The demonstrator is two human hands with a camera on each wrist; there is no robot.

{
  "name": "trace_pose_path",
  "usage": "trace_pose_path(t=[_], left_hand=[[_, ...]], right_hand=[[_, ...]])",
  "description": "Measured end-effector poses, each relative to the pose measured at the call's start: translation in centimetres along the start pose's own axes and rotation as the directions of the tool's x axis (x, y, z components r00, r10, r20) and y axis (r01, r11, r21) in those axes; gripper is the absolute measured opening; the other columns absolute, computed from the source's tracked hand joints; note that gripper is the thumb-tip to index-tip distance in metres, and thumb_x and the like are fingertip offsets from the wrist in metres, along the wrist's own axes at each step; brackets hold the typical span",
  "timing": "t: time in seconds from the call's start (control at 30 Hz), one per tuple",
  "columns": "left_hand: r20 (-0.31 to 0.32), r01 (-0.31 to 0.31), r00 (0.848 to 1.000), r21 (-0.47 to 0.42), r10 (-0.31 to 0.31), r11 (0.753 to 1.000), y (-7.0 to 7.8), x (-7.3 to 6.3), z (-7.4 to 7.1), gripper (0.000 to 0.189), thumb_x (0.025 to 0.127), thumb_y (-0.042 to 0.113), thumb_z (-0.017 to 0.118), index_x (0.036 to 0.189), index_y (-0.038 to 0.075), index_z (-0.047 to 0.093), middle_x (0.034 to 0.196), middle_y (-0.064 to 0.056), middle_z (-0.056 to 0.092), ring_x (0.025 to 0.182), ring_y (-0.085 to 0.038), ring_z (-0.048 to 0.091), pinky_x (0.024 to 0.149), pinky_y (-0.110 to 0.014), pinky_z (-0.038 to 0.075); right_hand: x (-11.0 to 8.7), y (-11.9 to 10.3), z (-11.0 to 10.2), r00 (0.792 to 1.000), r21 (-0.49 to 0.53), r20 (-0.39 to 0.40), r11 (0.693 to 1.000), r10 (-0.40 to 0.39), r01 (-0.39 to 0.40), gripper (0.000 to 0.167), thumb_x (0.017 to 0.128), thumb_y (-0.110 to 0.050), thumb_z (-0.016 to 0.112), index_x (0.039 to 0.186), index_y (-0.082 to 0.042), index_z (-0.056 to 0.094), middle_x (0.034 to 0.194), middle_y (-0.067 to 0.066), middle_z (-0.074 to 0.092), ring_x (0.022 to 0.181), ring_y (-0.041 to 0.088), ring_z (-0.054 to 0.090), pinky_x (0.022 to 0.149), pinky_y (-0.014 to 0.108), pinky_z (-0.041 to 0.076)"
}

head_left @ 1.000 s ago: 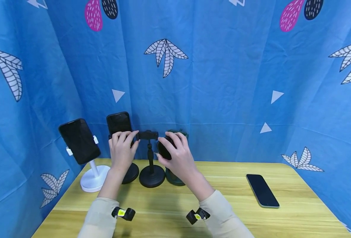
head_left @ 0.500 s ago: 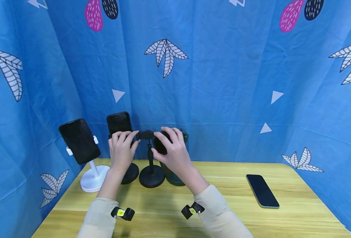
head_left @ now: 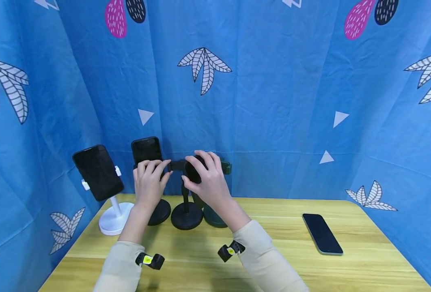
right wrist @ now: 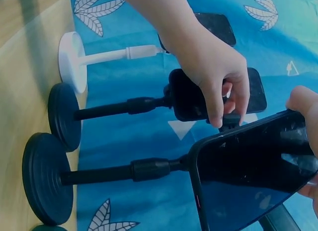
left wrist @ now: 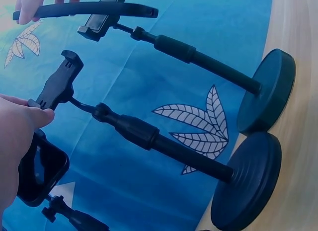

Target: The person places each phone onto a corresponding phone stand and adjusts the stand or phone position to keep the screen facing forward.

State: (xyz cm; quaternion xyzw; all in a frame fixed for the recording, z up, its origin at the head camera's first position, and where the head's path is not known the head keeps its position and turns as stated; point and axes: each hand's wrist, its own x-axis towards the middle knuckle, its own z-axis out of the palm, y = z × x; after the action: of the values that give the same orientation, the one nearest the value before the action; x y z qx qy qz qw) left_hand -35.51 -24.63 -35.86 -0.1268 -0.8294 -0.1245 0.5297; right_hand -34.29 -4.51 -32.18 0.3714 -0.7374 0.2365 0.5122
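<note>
My right hand (head_left: 212, 182) grips a black phone (right wrist: 243, 171) by its edges and holds it up in front of the middle black phone stand (head_left: 187, 217). In the head view the phone overlaps the right part of that stand's clamp (left wrist: 60, 83). My left hand (head_left: 149, 182) has its thumb and fingertips pinching the clamp's left end. Seen from the left wrist, the phone is edge-on and apart from the clamp. Behind my left hand, another phone (head_left: 146, 151) sits in a second black stand, partly covered by the hand.
At the far left a white stand (head_left: 116, 219) bears a black phone (head_left: 98, 172). A dark green stand (left wrist: 267, 92) stands just right of the middle one, its clamp holding nothing. Another phone (head_left: 322, 234) lies flat on the wooden table (head_left: 274, 243). A blue curtain (head_left: 274, 121) hangs behind.
My right hand has moved left with the phone, from in front of the green stand to the middle stand's clamp. My left hand has stayed at the clamp's left end.
</note>
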Motion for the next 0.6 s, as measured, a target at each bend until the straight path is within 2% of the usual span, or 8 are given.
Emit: trace_pose_path(t=[0.6], left_hand=[[0.001,-0.067,0.998,0.027,0.067,0.997,-0.5,0.1,0.0,0.040,0.078,0.021,0.082,0.116,0.012,0.071,0.107,-0.014,0.066,0.100,-0.033,0.049,0.079,-0.049,0.039]], right_hand=[[1.9,0.6,1.5,0.997,0.135,-0.006,0.988,0.080,-0.078,0.041,0.082,-0.028,0.077,0.117,-0.010,0.065,0.124,0.015,0.059,0.114,0.032,0.053,0.100,0.047,0.045]])
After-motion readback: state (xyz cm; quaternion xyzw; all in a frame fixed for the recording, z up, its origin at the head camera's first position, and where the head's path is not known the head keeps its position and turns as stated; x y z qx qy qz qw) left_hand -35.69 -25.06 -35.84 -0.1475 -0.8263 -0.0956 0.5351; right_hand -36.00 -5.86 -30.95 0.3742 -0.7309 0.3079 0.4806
